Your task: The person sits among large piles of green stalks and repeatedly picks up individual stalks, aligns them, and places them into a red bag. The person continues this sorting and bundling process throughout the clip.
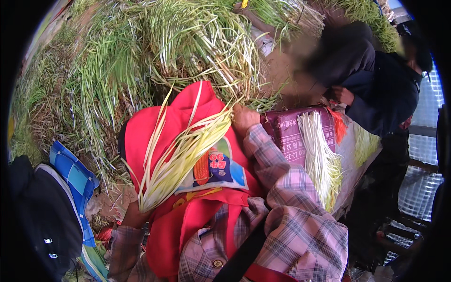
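A loose bundle of long pale yellow leafy stalks, which look like blanched chives (186, 151), stretches slantwise across my lap over a red apron (151, 130). My right hand (245, 119) is closed around its upper, yellow-green end. At the lower left, the whitish end meets my left hand (135, 214), whose fingers are partly hidden behind the stalks. A few stalks stick up apart from the rest. Beside my right forearm, a neat bundle of white stalks (313, 144) lies on a purple printed package (282, 130), its yellow tips hanging over the near side.
A big heap of green leafy stalks (116, 70) fills the ground ahead. A person in dark clothes (380, 88) sits close on the right, near orange-red ties (338, 125) and another pale bundle (364, 146). A dark garment (45, 211) and blue checked cloth (72, 169) are at left.
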Tool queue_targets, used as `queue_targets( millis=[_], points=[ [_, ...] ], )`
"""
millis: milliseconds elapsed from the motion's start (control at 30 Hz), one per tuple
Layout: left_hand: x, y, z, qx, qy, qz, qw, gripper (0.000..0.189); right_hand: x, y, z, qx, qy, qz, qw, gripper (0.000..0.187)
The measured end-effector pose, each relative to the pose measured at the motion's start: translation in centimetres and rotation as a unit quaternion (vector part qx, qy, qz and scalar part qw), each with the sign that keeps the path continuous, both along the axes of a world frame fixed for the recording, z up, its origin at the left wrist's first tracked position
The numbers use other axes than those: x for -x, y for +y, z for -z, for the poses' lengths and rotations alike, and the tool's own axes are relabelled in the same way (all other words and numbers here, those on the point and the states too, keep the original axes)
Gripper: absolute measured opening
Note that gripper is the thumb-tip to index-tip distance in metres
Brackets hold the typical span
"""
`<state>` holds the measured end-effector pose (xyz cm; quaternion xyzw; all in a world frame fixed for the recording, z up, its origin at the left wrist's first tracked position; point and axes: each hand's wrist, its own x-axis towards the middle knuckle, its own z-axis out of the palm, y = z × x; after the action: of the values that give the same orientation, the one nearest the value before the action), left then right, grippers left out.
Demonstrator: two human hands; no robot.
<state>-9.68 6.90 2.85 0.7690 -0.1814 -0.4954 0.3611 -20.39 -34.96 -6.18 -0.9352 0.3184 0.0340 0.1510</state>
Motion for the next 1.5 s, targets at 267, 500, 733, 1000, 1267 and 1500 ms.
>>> queue_targets(
  millis=[267, 500, 733, 1000, 1267, 1500],
  points=[
    [1.0, 1.9, 0.6, -0.086, -0.07, 0.029, 0.993, 0.035, 7.9, -11.9, 11.5, -0.226, 0.124, 0.135, 0.957, 0.025],
    [-0.4, 1.1, 0.7, -0.073, -0.042, 0.0, 0.996, 0.033, 3.5, -8.2, 0.3, -0.624, -0.127, 0.109, 0.763, 0.063],
    [-0.6, 1.2, 0.1, -0.117, -0.041, 0.014, 0.992, 0.033, -1.5, -3.4, -7.4, -0.219, -0.208, -0.022, 0.953, 0.026],
    [-1.1, 0.3, -1.2, -0.097, -0.135, 0.049, 0.985, 0.028, -7.8, 5.5, -12.6, -0.221, -0.336, -0.327, 0.855, 0.013],
    [-2.2, -0.7, -3.2, -0.107, -0.221, 0.133, 0.96, 0.024, -10.4, 10.8, -12.1, -0.024, -0.173, -0.501, 0.848, 0.017],
    [-3.0, -1.4, -3.5, -0.102, -0.19, 0.143, 0.966, 0.024, -9.4, 14.9, -13.3, -0.046, -0.28, -0.545, 0.789, 0.011]
  ],
)
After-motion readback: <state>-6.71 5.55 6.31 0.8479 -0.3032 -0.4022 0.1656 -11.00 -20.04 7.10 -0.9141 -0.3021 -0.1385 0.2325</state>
